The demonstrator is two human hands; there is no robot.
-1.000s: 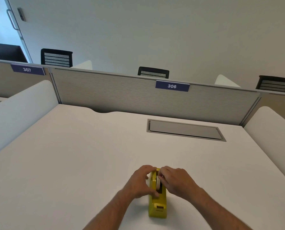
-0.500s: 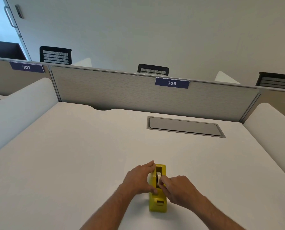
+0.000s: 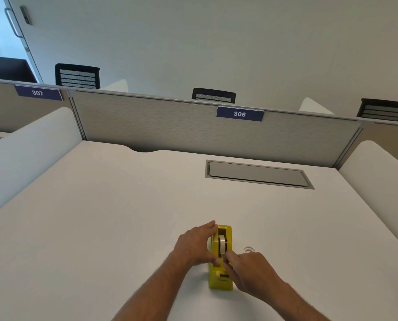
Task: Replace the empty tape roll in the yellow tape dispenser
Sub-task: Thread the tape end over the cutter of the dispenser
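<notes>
Yellow tape dispenser (image 3: 220, 278) sits upright on the white desk (image 3: 100, 216), near edge, slightly right of centre; long axis runs near-to-far, cutter end toward the camera. Pale tape roll (image 3: 222, 246) seated on edge in the dispenser's slot, top of it showing above the yellow walls.

Left hand (image 3: 194, 245) laid against the dispenser's left wall; fingers stretched along it toward the far end, thumb pressed to the near part of the body; bracing grip, not clenched. Right hand (image 3: 251, 266) comes in from the near right; thumb and forefinger pinched together at the near side of the roll, just above the cutter; whether tape is actually caught between them, cannot tell.

Small clear object (image 3: 249, 249) on the desk just right of the dispenser, partly hidden behind the right hand; too faint to identify.

Farther out: grey recessed cable hatch (image 3: 258, 174) in the desk, far right; fabric partition (image 3: 170, 126) along the far edge with blue plates "306" (image 3: 240, 114) and "307" (image 3: 38, 92); black mesh chair backs (image 3: 77, 76) beyond it; door handle (image 3: 12, 23) far left.
</notes>
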